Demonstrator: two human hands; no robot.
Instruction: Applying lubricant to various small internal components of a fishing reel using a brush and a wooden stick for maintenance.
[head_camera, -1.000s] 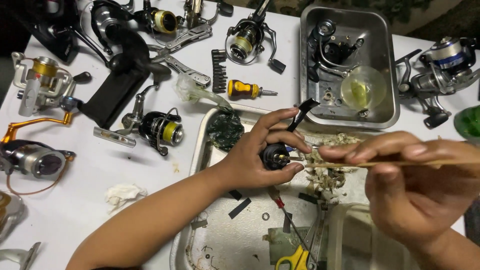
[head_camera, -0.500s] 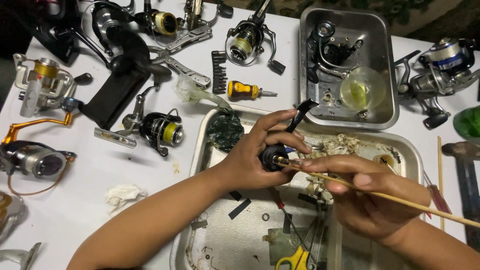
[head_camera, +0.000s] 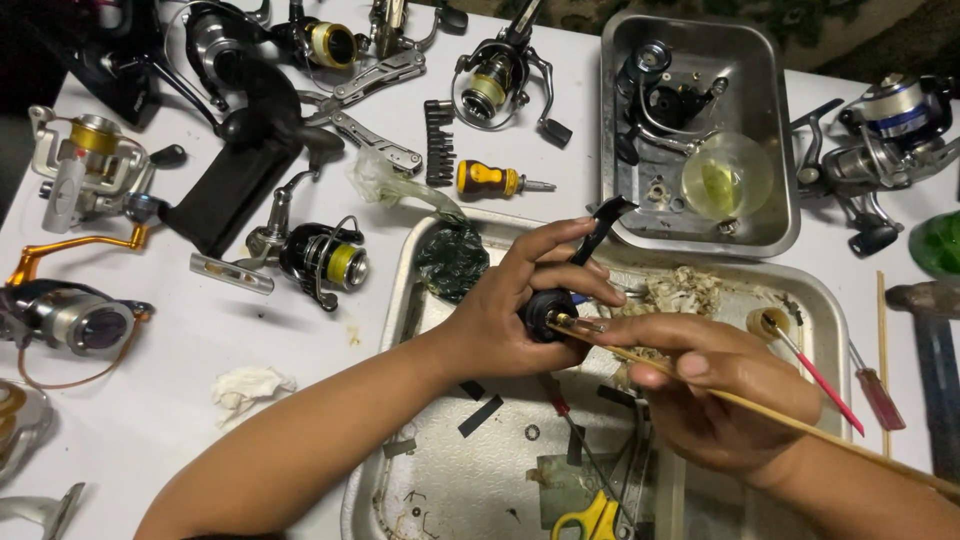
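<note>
Gripping a black reel part (head_camera: 548, 312) over the steel tray (head_camera: 400, 300), the left hand (head_camera: 510, 320) stays curled shut; the right hand (head_camera: 715, 395) pinches a thin wooden stick (head_camera: 800, 420), tip touching the part, its long axis running toward four o'clock

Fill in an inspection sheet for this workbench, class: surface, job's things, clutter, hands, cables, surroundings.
Surface: white table, stained metal tray under the hands.
Job's things: black reel part; thin wooden stick, its tip at the part.
Clutter: fishing reels, small screwdriver, second tray of parts, scissors, crumpled tissue.
Hands: left hand holds the part; right hand holds the stick.
Cables: nothing seen.
Surroundings: hammer at right edge.
</note>
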